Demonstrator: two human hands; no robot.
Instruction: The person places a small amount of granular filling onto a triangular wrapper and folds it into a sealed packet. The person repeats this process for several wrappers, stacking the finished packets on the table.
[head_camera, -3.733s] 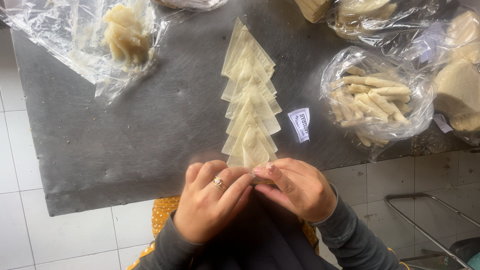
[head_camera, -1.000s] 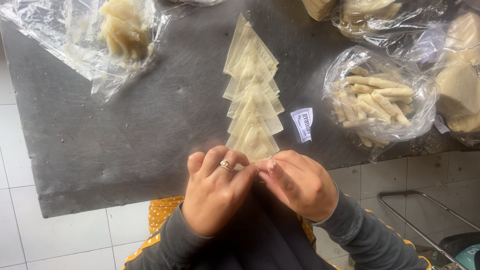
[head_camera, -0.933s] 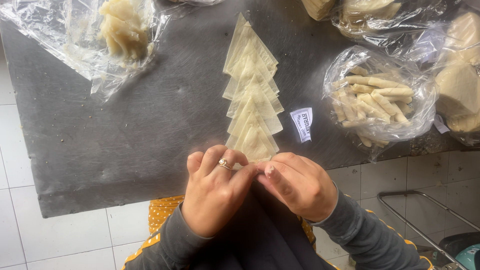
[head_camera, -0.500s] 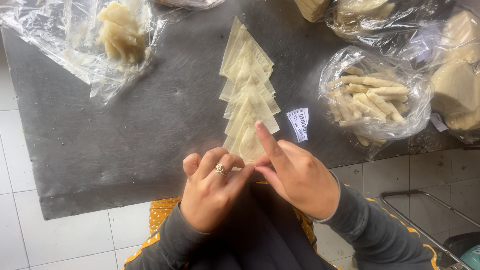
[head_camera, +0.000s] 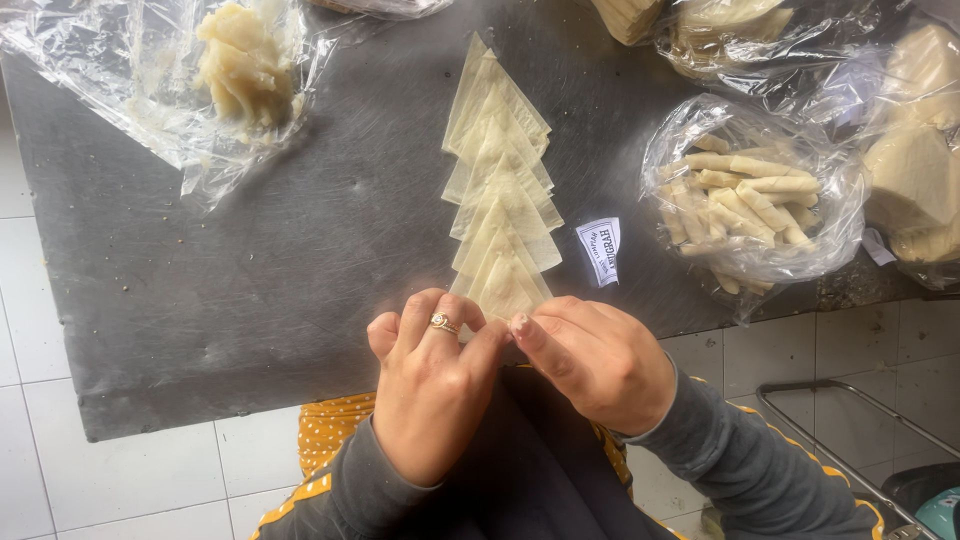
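Note:
A row of overlapping pale triangular pastry sheets (head_camera: 497, 190) runs down the middle of the dark grey work surface (head_camera: 300, 280). My left hand (head_camera: 432, 385), a ring on one finger, and my right hand (head_camera: 598, 358) meet at the near end of that row. Their fingertips press together over the nearest sheet, which the fingers mostly hide. Both hands curl around it at the surface's front edge.
A clear bag of rolled pastry sticks (head_camera: 745, 195) lies to the right, with a small printed label (head_camera: 600, 250) beside the row. Clear plastic with a lump of pale filling (head_camera: 243, 65) sits far left. More bagged dough (head_camera: 915, 170) is far right. A metal frame (head_camera: 860, 440) stands lower right.
My right index finger, stretched out over the nearest sheet half a second ago, has curled back so both hands pinch together again at the row's near end.

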